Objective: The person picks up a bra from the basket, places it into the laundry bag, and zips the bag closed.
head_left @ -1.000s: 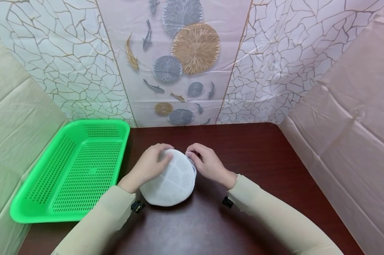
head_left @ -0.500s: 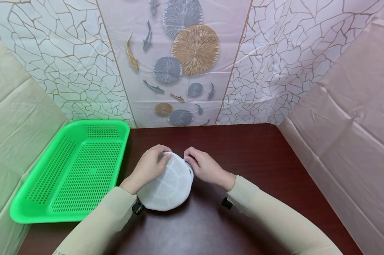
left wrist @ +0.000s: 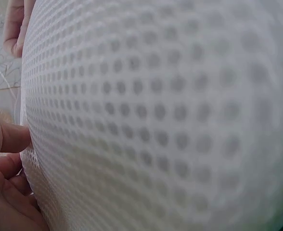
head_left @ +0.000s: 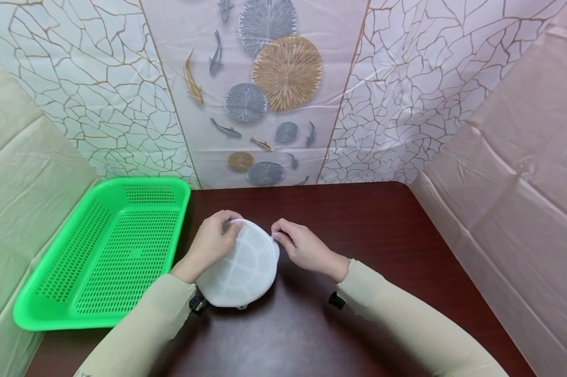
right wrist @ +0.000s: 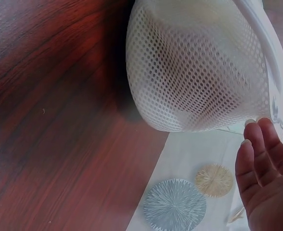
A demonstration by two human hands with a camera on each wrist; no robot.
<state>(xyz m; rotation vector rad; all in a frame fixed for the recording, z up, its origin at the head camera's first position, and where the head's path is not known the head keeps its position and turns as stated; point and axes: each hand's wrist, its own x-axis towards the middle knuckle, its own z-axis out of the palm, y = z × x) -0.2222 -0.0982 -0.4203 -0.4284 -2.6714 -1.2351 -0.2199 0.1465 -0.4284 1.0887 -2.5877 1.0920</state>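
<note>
A round white mesh laundry bag (head_left: 245, 267) is held tilted over the table, its broad face toward me. My left hand (head_left: 210, 243) grips the bag's far left edge, thumb on the near face. At the upper right rim, my right hand (head_left: 302, 246) pinches a small piece with thumb and index finger. The right wrist view shows a white zipper band (right wrist: 264, 36) along the rim and a small zipper pull (right wrist: 275, 108) near those fingertips. Honeycomb mesh (left wrist: 156, 106) fills most of the left wrist view.
A green plastic basket (head_left: 134, 254) with slotted sides stands on the left of the dark red-brown table (head_left: 358, 225). Patterned sheeting (head_left: 387, 104) rises behind the table, and beige sheeting (head_left: 514, 173) lines the right side.
My left hand has shifted left with the bag, whose face has turned slightly. My right hand has moved a little left and nearer, still pinching at the rim.
</note>
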